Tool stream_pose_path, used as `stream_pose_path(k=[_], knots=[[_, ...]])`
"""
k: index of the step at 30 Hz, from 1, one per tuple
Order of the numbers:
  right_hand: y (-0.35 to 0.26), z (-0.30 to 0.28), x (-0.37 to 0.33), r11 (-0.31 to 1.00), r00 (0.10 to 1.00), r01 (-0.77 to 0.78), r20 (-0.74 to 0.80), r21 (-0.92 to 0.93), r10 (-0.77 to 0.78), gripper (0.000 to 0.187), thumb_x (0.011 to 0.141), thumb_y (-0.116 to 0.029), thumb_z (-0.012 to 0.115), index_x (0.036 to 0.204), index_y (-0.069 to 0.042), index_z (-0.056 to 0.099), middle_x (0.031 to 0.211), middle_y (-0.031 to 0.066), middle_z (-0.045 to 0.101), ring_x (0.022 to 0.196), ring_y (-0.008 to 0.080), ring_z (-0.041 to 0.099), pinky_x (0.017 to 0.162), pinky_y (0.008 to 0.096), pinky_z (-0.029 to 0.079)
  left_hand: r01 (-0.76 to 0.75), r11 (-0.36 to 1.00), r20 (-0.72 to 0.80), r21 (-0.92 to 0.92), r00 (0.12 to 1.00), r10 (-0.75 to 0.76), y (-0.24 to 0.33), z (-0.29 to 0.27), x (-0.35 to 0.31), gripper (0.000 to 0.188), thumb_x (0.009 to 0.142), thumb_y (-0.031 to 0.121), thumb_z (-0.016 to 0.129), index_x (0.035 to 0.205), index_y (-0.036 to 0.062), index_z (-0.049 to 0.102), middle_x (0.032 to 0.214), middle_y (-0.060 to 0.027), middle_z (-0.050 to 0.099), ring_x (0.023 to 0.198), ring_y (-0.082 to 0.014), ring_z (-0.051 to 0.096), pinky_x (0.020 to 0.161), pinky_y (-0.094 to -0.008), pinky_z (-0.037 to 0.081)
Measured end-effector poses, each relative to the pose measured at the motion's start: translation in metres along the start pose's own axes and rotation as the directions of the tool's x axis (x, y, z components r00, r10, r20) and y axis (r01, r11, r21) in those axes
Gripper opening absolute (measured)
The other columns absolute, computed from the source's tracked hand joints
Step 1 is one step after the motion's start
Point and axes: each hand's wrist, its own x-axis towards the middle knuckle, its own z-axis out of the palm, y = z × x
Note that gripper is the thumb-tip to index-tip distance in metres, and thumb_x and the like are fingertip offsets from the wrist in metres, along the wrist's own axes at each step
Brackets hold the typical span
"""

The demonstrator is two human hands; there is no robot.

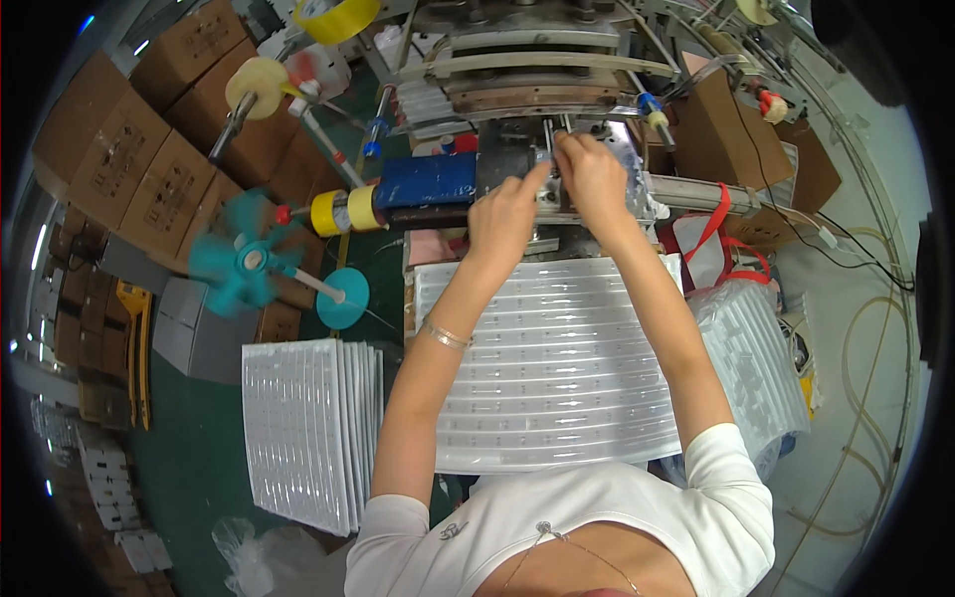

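The metal fixture (509, 149) stood ahead of the person, the fingertips of both hands meeting over it. The left hand (502, 221) and right hand (595, 184) had curled fingers; whether they pinched a small part or merely pressed could not be told. Such close work seemed to call for a light, steady touch, with fingers kept clear of the press head (537, 97) just beyond the fixture. The fixture was hard grey metal with slim bars. Left of it sat a scuffed blue box (428, 179); on its near side lay a glossy white panel (557, 368), ribbed in parallel rows.
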Motion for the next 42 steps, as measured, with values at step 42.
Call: stream_pose_path(k=[42], knots=[[-0.078,-0.062,-0.202,0.606,0.692,-0.434,0.678,0.666,-0.249,0.027,0.075,-0.008,0.059,0.100,-0.005,0.048,0.097,0.0105,0.055,0.078,0.0260,0.058,0.067,0.0333,0.049,0.175,0.981,0.571,0.079,0.799,-0.189,0.059,-0.119,-0.317,0.028,0.075,0.007,0.054,0.103,0.0067,0.057,0.098,-0.0062,0.053,0.095,-0.0212,0.050,0.087,-0.0379,0.036]])
